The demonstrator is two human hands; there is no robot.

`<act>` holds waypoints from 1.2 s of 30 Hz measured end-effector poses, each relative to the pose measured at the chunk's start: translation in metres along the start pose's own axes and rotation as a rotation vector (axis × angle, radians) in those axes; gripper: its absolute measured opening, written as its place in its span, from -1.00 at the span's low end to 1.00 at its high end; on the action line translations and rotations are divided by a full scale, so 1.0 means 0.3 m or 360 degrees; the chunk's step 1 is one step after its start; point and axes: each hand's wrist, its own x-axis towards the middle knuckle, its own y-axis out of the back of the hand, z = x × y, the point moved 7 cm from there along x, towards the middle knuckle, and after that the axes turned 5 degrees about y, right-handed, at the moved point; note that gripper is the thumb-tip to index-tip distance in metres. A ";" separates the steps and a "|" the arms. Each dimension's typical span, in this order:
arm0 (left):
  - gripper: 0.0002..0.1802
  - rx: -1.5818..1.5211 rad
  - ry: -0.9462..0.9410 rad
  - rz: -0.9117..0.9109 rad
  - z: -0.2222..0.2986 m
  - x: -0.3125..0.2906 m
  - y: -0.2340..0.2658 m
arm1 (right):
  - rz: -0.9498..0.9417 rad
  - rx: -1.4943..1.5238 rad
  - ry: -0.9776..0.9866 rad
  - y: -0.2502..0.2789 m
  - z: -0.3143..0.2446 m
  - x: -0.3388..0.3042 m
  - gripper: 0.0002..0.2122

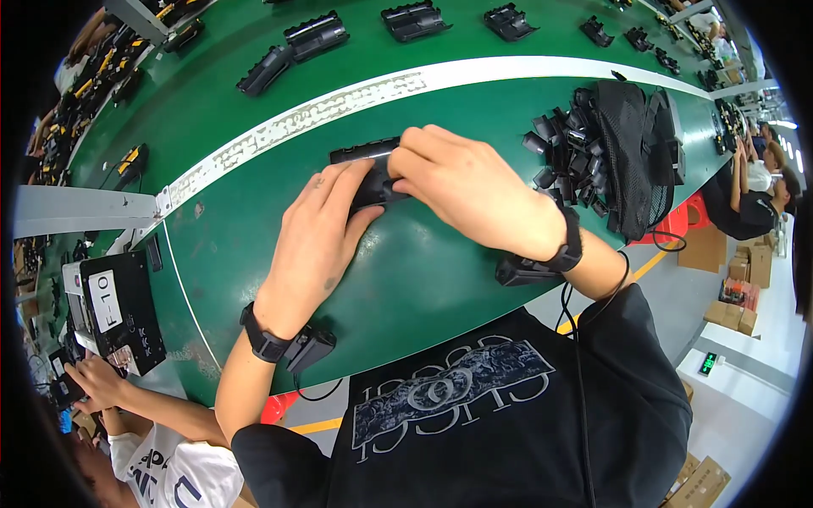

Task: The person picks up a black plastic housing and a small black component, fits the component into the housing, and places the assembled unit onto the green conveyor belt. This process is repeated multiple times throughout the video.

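Observation:
A black moulded plastic housing lies on the green bench top in front of me, much of it covered by my fingers. My left hand grips it from the left, fingers along its far side and thumb at its near edge. At its right end my right hand is closed, thumb and fingers pinched against the housing; whether a small part sits between those fingertips is hidden. To the right is a heap of small black plastic pieces, next to a black mesh bag.
Beyond a white divider strip, several black housings stand in a row on green surface. A black and white box-shaped device is at the left, beside a co-worker's hand. Black wrist-worn devices and a cable hang by my arms.

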 end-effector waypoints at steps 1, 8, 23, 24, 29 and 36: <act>-0.41 -0.0020 -0.0004 0.0000 0.004 -0.003 -0.002 | -0.0006 0.0002 0.0004 -0.007 -0.004 0.008 -0.84; -0.43 -0.0011 -0.0045 -0.0017 0.024 -0.011 -0.012 | -0.0175 -0.0298 -0.0029 -0.037 0.004 0.029 -0.87; -0.55 0.0295 -0.0290 0.0068 0.080 0.022 -0.026 | -0.0333 -0.0406 0.0163 -0.042 0.047 0.033 -0.88; -0.55 0.0321 -0.0320 0.0091 0.089 0.027 -0.028 | -0.0213 -0.0446 0.0111 -0.017 0.049 0.020 -0.87; -0.61 0.0637 -0.0119 0.0409 -0.008 0.029 0.019 | 0.0140 -0.0664 -0.0293 0.234 0.074 -0.107 -0.79; -0.63 0.1017 0.0214 0.0734 -0.373 0.165 0.217 | -0.0252 -0.0900 -0.0659 0.289 0.242 -0.389 -0.74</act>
